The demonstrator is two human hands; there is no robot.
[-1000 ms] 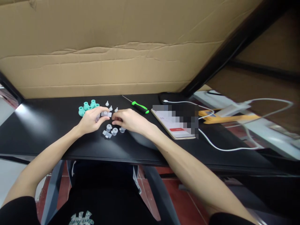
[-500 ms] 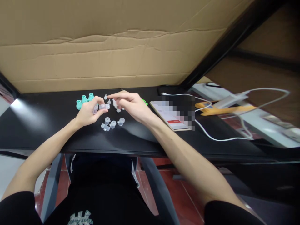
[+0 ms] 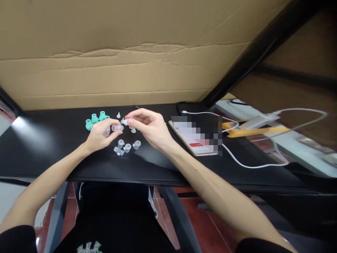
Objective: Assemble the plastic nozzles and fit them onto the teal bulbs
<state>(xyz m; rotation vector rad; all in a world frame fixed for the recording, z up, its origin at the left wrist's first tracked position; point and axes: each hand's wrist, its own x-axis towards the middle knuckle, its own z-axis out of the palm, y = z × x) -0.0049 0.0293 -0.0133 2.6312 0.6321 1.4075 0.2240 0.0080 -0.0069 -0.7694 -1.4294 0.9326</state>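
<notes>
My left hand (image 3: 101,135) is closed around a clear plastic fitting (image 3: 117,128), its open end turned toward my other hand. A second clear piece (image 3: 106,132) shows under the curled fingers of this hand. Between thumb and fingertips, my right hand (image 3: 152,128) pinches a small white cone-shaped piece (image 3: 125,122), close to the fitting. Behind the hands a similar white cone (image 3: 118,115) stands on the black table, and more white pieces (image 3: 133,130) lie partly hidden by my right hand. Several clear fittings (image 3: 127,147) lie in front.
Several teal bulb-shaped pieces (image 3: 102,115) stand beyond my left hand. To the right lies a phone (image 3: 181,137), partly blurred out, with a white cable (image 3: 244,166) nearby. A yellow tool (image 3: 244,131) rests farther right. Cardboard (image 3: 126,77) rises behind the black table (image 3: 52,147).
My right hand has drawn back from the standing white cones and now pinches one, held near the left hand's fitting. The fitting has turned in my left hand. The view has tilted slightly upward.
</notes>
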